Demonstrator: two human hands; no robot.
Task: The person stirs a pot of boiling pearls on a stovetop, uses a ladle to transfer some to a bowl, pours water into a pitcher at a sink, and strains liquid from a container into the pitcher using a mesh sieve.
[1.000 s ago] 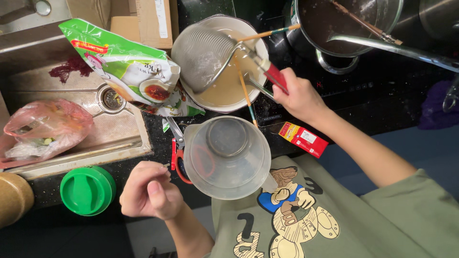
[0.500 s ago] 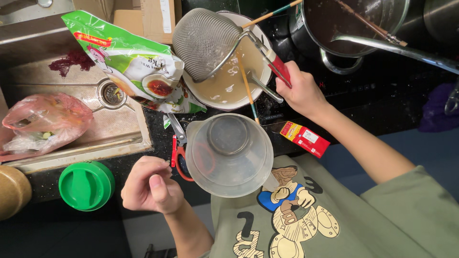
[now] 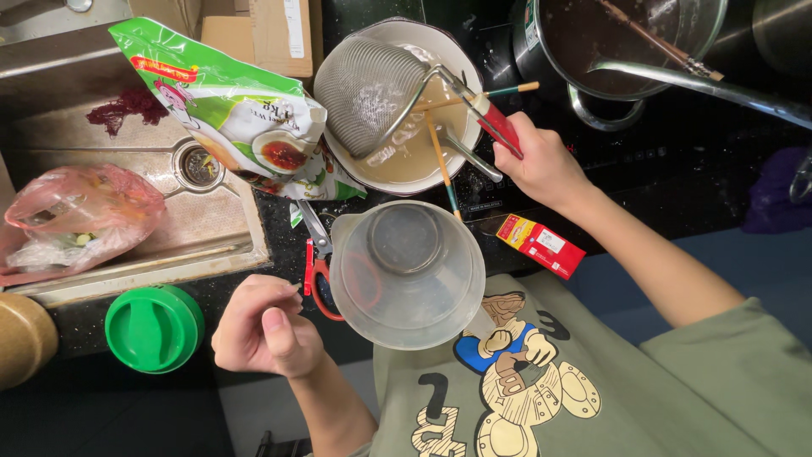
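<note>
My right hand [image 3: 541, 165] grips the red handle of a metal mesh strainer [image 3: 368, 89]. The strainer is tilted on its side over a white bowl [image 3: 448, 51] of brownish broth with pale noodles. A pair of chopsticks [image 3: 440, 152] rests across the bowl. My left hand [image 3: 262, 326] hovers loosely curled near the counter edge and holds nothing. It is just left of a clear plastic measuring jug [image 3: 406, 275] and red-handled scissors [image 3: 317, 267].
A green food packet [image 3: 228, 110] leans by the sink [image 3: 101, 169]. A pink plastic bag [image 3: 76, 216] lies in the sink. A green lid [image 3: 152, 328], a small red box [image 3: 541, 244] and a pot [image 3: 626, 42] with a ladle stand around.
The right hand has lifted and tipped the strainer further onto its side over the bowl. The left hand stays near the counter edge, shifted slightly.
</note>
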